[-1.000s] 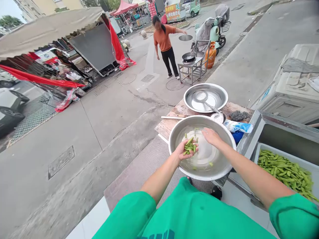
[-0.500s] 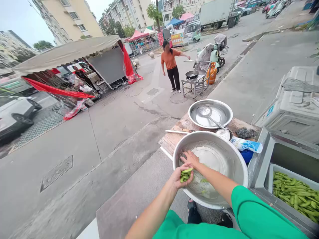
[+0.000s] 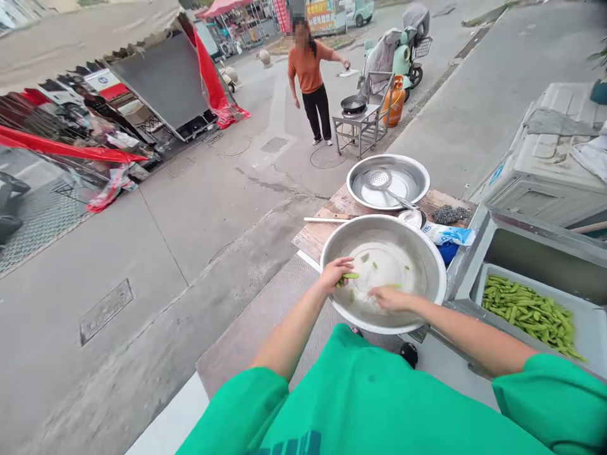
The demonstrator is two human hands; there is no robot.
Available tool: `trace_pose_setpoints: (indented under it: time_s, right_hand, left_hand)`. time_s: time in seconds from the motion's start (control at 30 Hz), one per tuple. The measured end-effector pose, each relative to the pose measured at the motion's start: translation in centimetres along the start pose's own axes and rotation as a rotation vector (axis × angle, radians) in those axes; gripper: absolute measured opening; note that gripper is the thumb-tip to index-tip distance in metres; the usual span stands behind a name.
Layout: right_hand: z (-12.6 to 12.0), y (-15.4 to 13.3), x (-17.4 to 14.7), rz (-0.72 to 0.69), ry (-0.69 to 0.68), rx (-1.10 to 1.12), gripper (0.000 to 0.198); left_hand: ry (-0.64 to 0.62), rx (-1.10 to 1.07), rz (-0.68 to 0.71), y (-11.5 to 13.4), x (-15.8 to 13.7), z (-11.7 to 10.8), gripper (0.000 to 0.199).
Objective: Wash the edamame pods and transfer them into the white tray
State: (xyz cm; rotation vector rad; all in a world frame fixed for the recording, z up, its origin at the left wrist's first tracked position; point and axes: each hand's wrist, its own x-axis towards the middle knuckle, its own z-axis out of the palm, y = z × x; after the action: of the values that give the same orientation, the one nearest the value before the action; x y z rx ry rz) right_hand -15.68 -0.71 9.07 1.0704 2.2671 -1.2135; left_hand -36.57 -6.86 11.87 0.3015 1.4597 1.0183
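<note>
A large metal basin [image 3: 434, 253] of water sits before me, with several green pods [image 3: 374, 265] loose in it. At its left side my left hand [image 3: 333, 276] is closed around some edamame pods [image 3: 349, 275]; their tips poke out past the fingers. My right hand [image 3: 387, 299] reaches low into the basin, fingers pointing left and somewhat apart, partly blurred at the water. Nothing shows in its grasp. To the right, a grey tray [image 3: 590, 322] holds a pile of edamame pods [image 3: 526, 313].
Behind the basin, a second metal basin [image 3: 422, 167] holds a skimmer [image 3: 379, 179] on a wooden table [image 3: 313, 234]. A blue-and-white packet [image 3: 448, 235] and a dark scouring pad [image 3: 450, 215] lie beside it. Farther off, a person [image 3: 308, 69] stands near a wok [image 3: 353, 103] on a metal cart.
My hands have separated: the left stays with its pods at the basin's left side, while the right has moved from the left wall toward the basin's near middle. The view has tilted down.
</note>
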Motion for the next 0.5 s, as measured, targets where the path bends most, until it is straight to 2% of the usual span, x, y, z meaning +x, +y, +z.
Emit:
trace_pose_setpoints:
  time_s: [0.07, 0.13, 0.23, 0.33, 0.5]
  right_hand:
    - [-3.0, 2.2, 0.5, 0.104, 0.074, 0.011, 0.059]
    - [-5.8, 4.1, 1.7, 0.239, 0.19, 0.006, 0.064]
    - [-7.9, 5.4, 3.6, 0.374, 0.285, 0.051, 0.066]
    - [-6.8, 4.7, 4.9, 0.406, 0.278, 0.181, 0.054]
    - [-2.2, 1.1, 6.4, 0.454, 0.262, 0.499, 0.03]
  left_hand:
    - [0.058, 0.377, 0.071, 0.8, 2.1, -0.2, 0.065]
    - [0.102, 0.692, 0.056, 1.4, 4.3, 0.1, 0.072]
    - [0.151, 0.881, 0.021, 1.9, 7.1, 1.2, 0.083]
    - [0.124, 0.854, -0.018, 1.6, 8.8, 2.5, 0.086]
    - [-0.052, 0.742, -0.137, -0.6, 9.3, 4.4, 0.048]
